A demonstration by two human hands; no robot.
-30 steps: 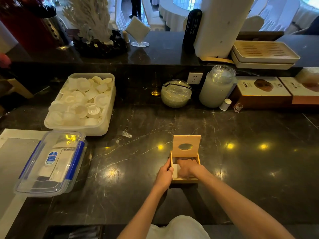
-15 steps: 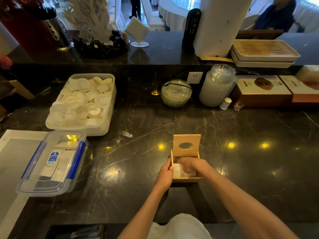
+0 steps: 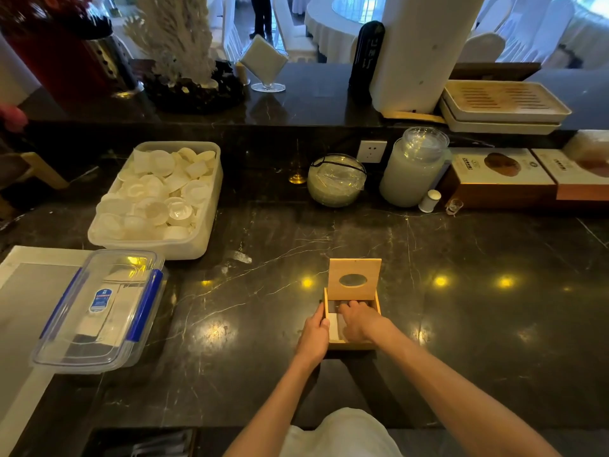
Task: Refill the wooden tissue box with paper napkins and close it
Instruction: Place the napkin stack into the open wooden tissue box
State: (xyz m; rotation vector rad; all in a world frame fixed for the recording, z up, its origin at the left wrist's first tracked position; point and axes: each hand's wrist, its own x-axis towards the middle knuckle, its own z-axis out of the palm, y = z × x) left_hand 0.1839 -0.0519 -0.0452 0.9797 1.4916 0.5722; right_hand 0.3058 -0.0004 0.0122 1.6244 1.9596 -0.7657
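Note:
The small wooden tissue box (image 3: 351,345) sits on the dark marble counter, straight in front of me. Its lid (image 3: 354,268), with an oval slot, stands upright at the far side. White paper napkins (image 3: 333,325) show inside along the left wall. My left hand (image 3: 313,334) grips the box's left wall, thumb over the rim. My right hand (image 3: 361,321) lies inside the box on top of the napkins, with its fingers stretched flat toward the lid hinge. It covers most of the inside.
A clear lidded plastic container with blue clips (image 3: 99,311) rests on a white tray (image 3: 19,291) at the left. Behind it is a white tub (image 3: 178,250) of small cups. A glass bowl (image 3: 336,179), a jar (image 3: 412,169) and cartons (image 3: 497,176) line the back.
My right hand has gone from a fist in the box to flat fingers reaching toward the hinge side. The left hand has stayed on the box's left wall.

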